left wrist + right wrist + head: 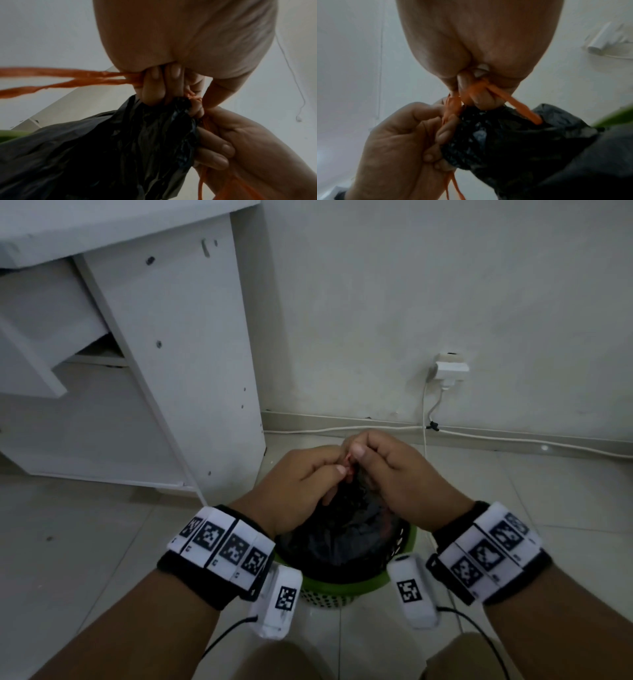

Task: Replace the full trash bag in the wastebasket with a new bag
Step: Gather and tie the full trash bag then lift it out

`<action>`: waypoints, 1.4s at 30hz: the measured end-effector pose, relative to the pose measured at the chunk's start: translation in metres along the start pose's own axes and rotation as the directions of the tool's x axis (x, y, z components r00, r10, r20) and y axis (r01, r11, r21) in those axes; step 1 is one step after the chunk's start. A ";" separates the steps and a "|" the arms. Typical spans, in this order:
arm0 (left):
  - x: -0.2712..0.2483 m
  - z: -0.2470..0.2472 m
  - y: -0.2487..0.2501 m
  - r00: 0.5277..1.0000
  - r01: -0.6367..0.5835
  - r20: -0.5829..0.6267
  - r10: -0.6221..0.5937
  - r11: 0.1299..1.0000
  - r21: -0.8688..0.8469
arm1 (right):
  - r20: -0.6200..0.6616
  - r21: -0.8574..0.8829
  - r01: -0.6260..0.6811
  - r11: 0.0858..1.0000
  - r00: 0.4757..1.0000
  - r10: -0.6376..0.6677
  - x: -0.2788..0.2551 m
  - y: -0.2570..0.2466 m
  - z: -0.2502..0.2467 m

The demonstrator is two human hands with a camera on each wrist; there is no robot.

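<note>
Both hands, left and right, pinch orange strings at bag neck. Knot maybe half-made; pull both ends evenly, keep neck bunched.

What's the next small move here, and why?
Probably pull the two ends of the orange drawstring apart to cinch the knot. The left hand and right hand each pinch drawstring strands at the gathered neck of the black trash bag, which sits in the green wastebasket; the strands cross there but look loose.
</note>
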State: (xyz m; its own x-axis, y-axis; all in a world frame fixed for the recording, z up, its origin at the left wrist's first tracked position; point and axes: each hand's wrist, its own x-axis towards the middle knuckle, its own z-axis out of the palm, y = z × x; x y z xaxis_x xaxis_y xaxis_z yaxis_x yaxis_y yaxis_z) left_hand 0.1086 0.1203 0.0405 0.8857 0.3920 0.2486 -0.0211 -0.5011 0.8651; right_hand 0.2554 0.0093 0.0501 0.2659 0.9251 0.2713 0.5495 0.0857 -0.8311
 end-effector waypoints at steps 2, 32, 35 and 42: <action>0.002 0.002 -0.002 1.000 -0.004 -0.017 0.004 1.000 0.012 | -0.038 0.268 -0.104 0.958 0.992 0.119 -0.003 0.003 0.012; 0.009 0.001 0.008 0.841 0.393 -0.148 -0.520 0.776 -0.492 | -0.301 -0.412 0.168 0.896 0.903 -0.307 -0.014 0.021 0.039; 0.008 0.005 0.005 0.837 0.385 -0.102 -0.537 0.711 -0.588 | -0.424 -0.425 0.146 0.893 0.840 -0.339 -0.016 0.031 0.046; 0.000 0.008 0.014 0.882 0.241 -0.266 -0.389 0.857 -0.455 | -0.489 -0.465 0.163 0.870 0.772 -0.406 -0.022 0.029 0.043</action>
State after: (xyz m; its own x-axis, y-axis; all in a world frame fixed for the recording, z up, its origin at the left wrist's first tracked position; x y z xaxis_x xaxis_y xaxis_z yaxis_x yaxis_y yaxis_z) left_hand 0.1117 0.1074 0.0494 0.6662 0.7458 -0.0017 -0.0154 0.0160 0.9998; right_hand 0.2316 0.0075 -0.0009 0.3690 0.4984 0.7845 0.8900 0.0536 -0.4527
